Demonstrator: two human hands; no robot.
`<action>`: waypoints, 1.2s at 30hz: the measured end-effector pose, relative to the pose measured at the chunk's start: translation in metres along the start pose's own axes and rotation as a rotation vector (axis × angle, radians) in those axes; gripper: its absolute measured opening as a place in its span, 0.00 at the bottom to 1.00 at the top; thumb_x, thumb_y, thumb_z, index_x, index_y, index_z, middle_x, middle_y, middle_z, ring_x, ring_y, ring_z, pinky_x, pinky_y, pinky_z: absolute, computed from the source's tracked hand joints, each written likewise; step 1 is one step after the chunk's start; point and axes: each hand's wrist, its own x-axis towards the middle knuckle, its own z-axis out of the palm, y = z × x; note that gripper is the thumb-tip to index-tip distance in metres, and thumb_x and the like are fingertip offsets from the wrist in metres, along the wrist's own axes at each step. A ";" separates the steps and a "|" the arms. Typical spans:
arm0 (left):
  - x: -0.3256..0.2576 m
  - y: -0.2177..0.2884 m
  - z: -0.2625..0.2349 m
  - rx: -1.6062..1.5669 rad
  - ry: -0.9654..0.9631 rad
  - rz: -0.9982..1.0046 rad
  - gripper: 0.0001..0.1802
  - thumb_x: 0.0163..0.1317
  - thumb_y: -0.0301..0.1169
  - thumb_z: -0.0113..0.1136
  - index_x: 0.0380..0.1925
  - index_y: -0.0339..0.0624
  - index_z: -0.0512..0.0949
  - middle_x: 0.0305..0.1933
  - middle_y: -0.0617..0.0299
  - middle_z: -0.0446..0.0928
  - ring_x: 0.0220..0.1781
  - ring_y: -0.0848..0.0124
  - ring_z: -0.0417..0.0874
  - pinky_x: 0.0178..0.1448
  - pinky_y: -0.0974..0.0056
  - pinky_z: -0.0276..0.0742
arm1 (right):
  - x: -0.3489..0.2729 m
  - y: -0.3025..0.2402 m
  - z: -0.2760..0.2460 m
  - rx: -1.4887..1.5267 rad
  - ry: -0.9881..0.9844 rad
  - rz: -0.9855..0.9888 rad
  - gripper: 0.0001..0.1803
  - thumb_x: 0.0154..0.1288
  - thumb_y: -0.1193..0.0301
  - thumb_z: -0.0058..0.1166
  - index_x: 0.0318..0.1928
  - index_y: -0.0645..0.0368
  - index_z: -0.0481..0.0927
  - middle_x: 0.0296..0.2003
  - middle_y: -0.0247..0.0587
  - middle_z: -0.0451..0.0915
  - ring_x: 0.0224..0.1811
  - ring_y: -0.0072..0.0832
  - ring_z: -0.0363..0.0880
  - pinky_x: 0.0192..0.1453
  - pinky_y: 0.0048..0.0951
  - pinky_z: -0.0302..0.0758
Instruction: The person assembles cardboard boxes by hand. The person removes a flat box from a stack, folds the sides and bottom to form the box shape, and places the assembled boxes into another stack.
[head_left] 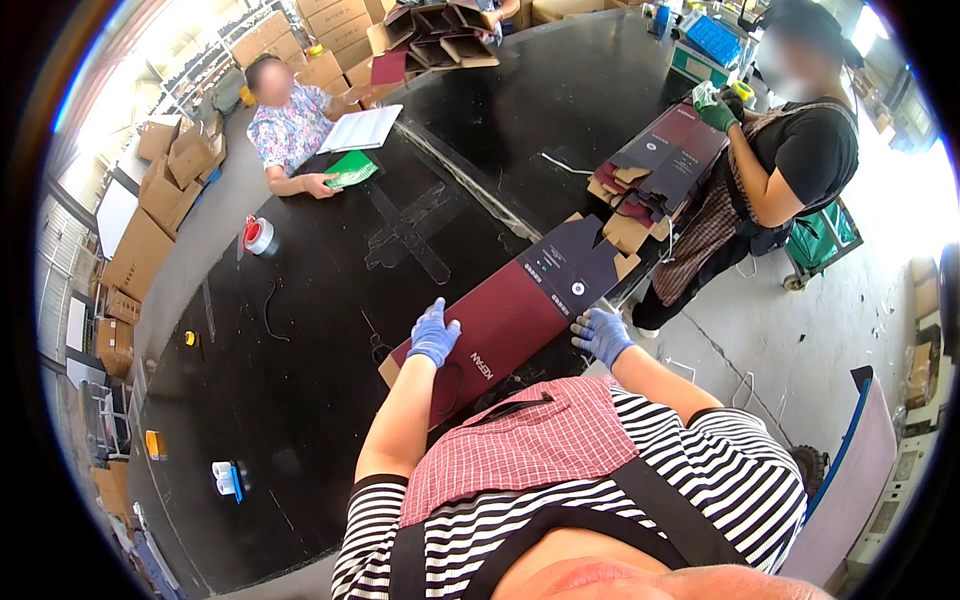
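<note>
A long maroon and dark navy carton (505, 325) lies slantwise on the black table in front of me. Its end flaps (625, 265) stand open at the far right, showing brown cardboard inside. My left hand (435, 335), in a blue-grey glove, rests on the carton's left part with its fingers stretched out. At the near right edge, my right hand (602, 335), gloved alike, has its fingers apart and reaches the carton's side; whether it touches is hard to tell. A thin dark cord (452, 385) lies over the carton near my left forearm.
A co-worker in green gloves (715, 108) stands at right beside more maroon cartons (665, 165). Across the table another person holds a green packet (350, 170). A tape roll (260, 237) and small white containers (224, 478) sit at left. Open cartons (440, 35) stand far back.
</note>
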 end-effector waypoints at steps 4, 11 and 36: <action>0.011 0.003 0.008 -0.228 -0.157 -0.149 0.33 0.66 0.53 0.56 0.66 0.45 0.71 0.61 0.46 0.77 0.61 0.49 0.79 0.67 0.52 0.72 | -0.002 0.003 -0.004 0.052 -0.045 0.019 0.12 0.72 0.62 0.48 0.49 0.53 0.75 0.45 0.38 0.79 0.46 0.36 0.81 0.50 0.50 0.78; -0.042 0.033 -0.014 -0.185 -0.001 0.041 0.23 0.70 0.49 0.55 0.41 0.37 0.81 0.42 0.42 0.82 0.46 0.44 0.82 0.51 0.50 0.75 | 0.009 0.011 -0.007 -0.042 -0.145 0.111 0.10 0.68 0.58 0.58 0.38 0.47 0.77 0.30 0.32 0.78 0.32 0.30 0.79 0.39 0.41 0.76; -0.128 0.148 -0.234 -1.393 0.530 0.792 0.36 0.69 0.42 0.59 0.70 0.42 0.57 0.65 0.58 0.69 0.65 0.68 0.70 0.70 0.59 0.67 | -0.240 -0.164 0.212 -0.278 -1.147 -1.033 0.48 0.58 0.51 0.71 0.68 0.68 0.63 0.60 0.44 0.74 0.63 0.28 0.71 0.70 0.34 0.67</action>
